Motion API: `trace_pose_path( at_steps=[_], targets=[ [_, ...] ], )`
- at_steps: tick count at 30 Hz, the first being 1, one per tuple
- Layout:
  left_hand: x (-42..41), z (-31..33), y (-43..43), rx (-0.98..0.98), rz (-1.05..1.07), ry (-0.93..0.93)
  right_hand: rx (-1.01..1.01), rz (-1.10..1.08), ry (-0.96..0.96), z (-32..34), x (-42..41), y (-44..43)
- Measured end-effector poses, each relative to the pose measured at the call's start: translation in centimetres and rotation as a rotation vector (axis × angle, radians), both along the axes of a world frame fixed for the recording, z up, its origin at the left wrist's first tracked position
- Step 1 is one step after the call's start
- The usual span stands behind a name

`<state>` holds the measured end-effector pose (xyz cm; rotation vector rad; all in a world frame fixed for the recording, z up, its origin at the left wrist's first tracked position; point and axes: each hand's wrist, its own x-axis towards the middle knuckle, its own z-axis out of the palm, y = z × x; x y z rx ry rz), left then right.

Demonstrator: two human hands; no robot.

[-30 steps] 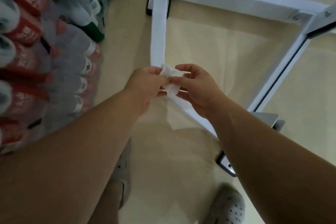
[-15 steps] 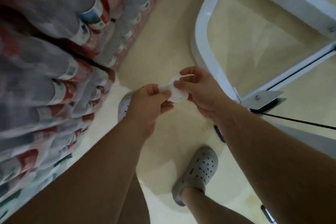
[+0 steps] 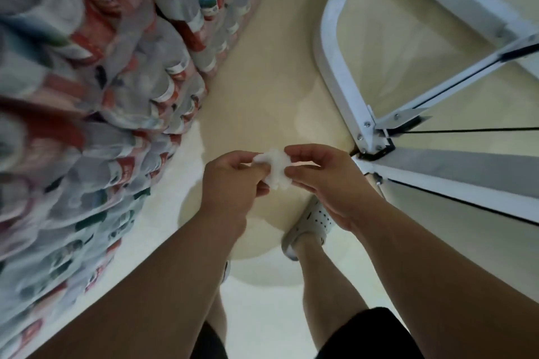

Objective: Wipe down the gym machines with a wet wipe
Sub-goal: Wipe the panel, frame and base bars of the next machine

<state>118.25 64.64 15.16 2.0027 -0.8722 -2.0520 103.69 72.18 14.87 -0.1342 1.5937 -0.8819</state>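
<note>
A small crumpled white wet wipe (image 3: pixel 275 167) hangs in front of me, held between both hands over the floor. My left hand (image 3: pixel 230 183) pinches its left edge with thumb and fingers. My right hand (image 3: pixel 323 178) pinches its right side, fingers curled over the top. The white metal frame of the gym machine (image 3: pixel 335 73) stands to the right, its bolted joint (image 3: pixel 369 132) just beyond my right hand. Neither hand touches the frame.
Stacked shrink-wrapped packs of bottles with red labels (image 3: pixel 110 90) fill the left side. A beige floor (image 3: pixel 262 90) runs between them and the frame. A black cable (image 3: pixel 466 130) runs right from the joint. My foot in a grey clog (image 3: pixel 309 221) is below my hands.
The view has swung left and back from the white bar, which the wipe was next to a second ago. Both hands still pinch the wipe, now away from the frame over the floor.
</note>
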Motion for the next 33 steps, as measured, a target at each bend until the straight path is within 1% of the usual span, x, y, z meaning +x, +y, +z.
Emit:
trace_pose_path(
  at_steps=[2, 3, 5, 7, 10, 12, 14, 17, 20, 24, 27, 30, 33],
  targets=[
    [1.0, 3.7, 0.3, 0.015, -0.032, 0.081, -0.027, 0.052, 0.009, 3.4, 1.6, 0.7],
    [1.5, 5.4, 0.5, 0.024, -0.057, 0.12, -0.036, 0.044, 0.02, 5.3, 2.2, 1.0],
    [2.6, 9.2, 0.6, 0.026, -0.089, 0.185, -0.051, 0.007, 0.058, 9.6, 3.5, 1.5],
    [3.5, 13.3, 0.9, 0.044, -0.077, 0.239, -0.06, -0.019, 0.098, 14.2, 4.5, 2.2],
    [4.7, 19.9, 1.0, 0.058, -0.073, 0.264, -0.08, -0.081, 0.144, 21.7, 6.4, 3.0],
    [5.4, 24.6, 1.0, 0.017, -0.1, 0.267, -0.103, -0.131, 0.157, 26.9, 7.7, 3.5],
    [6.0, 29.4, 1.1, -0.05, -0.177, 0.289, -0.124, -0.178, 0.168, 31.7, 8.9, 4.3],
    [6.3, 35.9, 1.9, -0.138, -0.3, 0.353, -0.174, -0.235, 0.271, 38.1, 10.0, 6.3],
    [5.7, 41.4, 3.9, -0.176, -0.417, 0.419, -0.239, -0.316, 0.358, 43.5, 9.9, 9.4],
    [3.9, 46.9, 8.5, -0.214, -0.595, 0.488, -0.3, -0.353, 0.48, 49.0, 9.1, 14.9],
    [1.7, 50.0, 13.5, -0.242, -0.753, 0.555, -0.315, -0.449, 0.555, 51.6, 8.8, 21.0],
    [-0.2, 52.0, 20.7, -0.227, -0.875, 0.618, -0.328, -0.515, 0.669, 53.1, 8.8, 28.9],
    [-1.6, 53.8, 30.1, -0.205, -0.935, 0.65, -0.322, -0.55, 0.794, 54.5, 9.3, 38.9]
  ],
)
